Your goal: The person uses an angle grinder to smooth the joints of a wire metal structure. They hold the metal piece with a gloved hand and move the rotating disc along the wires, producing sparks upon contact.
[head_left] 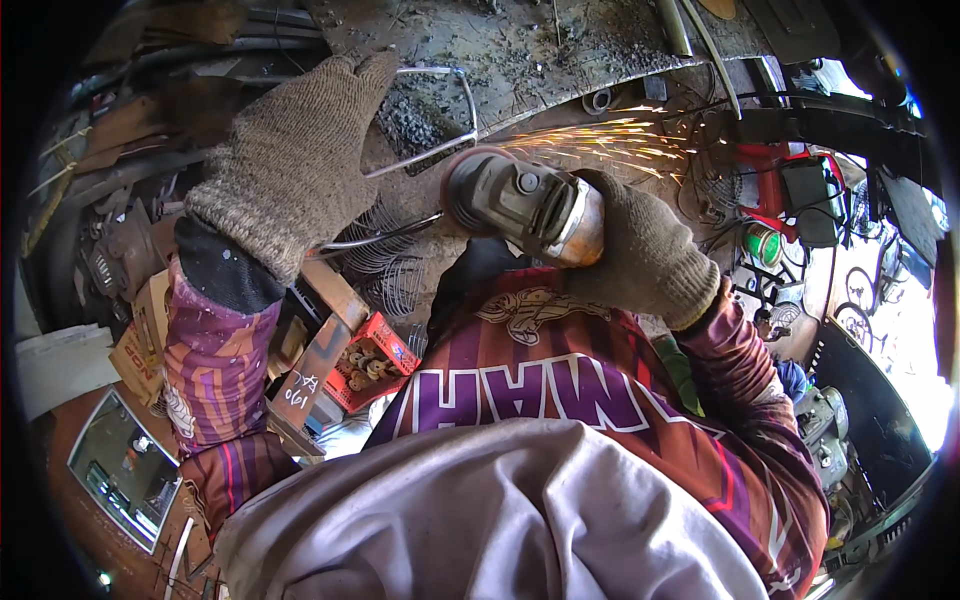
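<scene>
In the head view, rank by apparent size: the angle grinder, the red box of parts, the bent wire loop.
1. Angle grinder, though nearest the camera.
2. Wire loop and red box: too alike to rank.

Left hand (290,165) flat, right hand (645,250) gripping

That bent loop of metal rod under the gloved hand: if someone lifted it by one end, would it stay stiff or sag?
The metal rod loop probably stays mostly stiff: it keeps its bent shape on the workbench. Being thin, it may spring slightly, which could be why the left hand presses it down. It likely weighs little, though the grinder in the right hand may leave hot spots.
</scene>
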Motion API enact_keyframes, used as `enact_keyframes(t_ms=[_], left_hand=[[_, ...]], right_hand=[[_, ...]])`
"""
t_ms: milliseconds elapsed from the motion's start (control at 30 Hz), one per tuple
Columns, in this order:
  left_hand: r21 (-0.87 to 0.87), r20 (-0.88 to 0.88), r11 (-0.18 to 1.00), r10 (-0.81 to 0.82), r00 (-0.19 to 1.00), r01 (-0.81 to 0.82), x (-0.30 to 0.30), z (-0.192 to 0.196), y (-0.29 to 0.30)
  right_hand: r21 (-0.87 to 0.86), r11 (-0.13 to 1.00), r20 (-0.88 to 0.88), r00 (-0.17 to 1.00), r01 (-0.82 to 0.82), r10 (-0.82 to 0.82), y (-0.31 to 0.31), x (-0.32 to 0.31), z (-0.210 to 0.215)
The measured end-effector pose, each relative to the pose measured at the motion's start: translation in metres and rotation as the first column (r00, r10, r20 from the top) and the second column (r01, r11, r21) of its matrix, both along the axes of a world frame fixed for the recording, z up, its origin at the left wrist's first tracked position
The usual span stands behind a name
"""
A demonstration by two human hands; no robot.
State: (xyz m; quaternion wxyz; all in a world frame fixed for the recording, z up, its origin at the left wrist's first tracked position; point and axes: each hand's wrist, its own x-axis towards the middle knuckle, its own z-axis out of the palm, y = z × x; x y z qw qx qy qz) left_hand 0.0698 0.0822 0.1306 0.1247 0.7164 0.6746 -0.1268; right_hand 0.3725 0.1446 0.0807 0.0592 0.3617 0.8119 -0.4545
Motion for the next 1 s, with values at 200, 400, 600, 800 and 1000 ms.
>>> enact_keyframes(t_ms=[200,400,600,800,1000], left_hand=[[0.011,0.039,1.0,-0.007,0.999,0.007,-0.009,-0.009,0.0],[0.0,0.058,1.0,-0.007,0.998,0.007,-0.014,-0.01,0.0],[-0.016,0.029,1.0,0.01,1.0,-0.009,-0.018,-0.016,-0.004],[-0.077,0.072,0.994,0.08,0.994,-0.075,-0.019,-0.02,-0.004],[-0.029,0.125,0.998,0.057,0.991,-0.054,-0.034,-0.038,-0.009]], right_hand=[[-0.056,0.998,0.069,0.998,0.011,-0.007,0.007,0.002,0.004],[0.045,0.999,0.013,0.999,-0.03,0.029,0.007,0.002,-0.004],[0.01,0.998,-0.002,0.998,-0.059,0.059,0.002,0.005,-0.011],[-0.022,1.0,0.068,0.998,0.021,-0.02,0.01,0.004,-0.005],[0.009,1.0,0.099,0.995,-0.025,0.024,0.004,0.006,-0.002]])
